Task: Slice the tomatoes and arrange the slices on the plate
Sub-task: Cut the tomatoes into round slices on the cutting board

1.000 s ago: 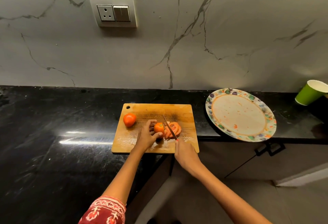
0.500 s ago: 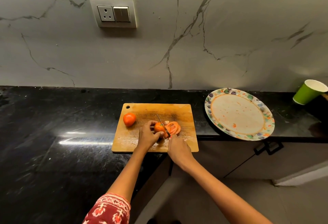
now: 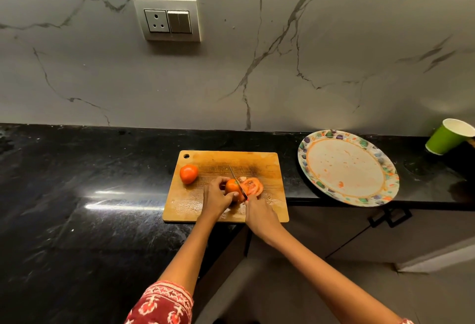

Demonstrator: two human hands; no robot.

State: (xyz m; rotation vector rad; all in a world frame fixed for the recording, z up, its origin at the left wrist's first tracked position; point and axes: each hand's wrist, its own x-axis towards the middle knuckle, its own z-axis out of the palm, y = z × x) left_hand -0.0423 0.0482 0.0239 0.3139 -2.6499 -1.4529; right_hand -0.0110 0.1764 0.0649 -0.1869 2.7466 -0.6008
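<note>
Mid-cut: left hand grips half-sliced tomato on board at table's front edge, right hand grips knife; slices beside it, second tomato whole, plate holds no slices

On the worktop I count 1 wooden cutting board, 1 patterned plate and 1 green paper cup. There are 2 tomatoes: 1 whole tomato and 1 part-cut tomato, with a small pile of slices too overlapped to count. 1 knife, 2 hands, 1 wall socket plate.
</note>
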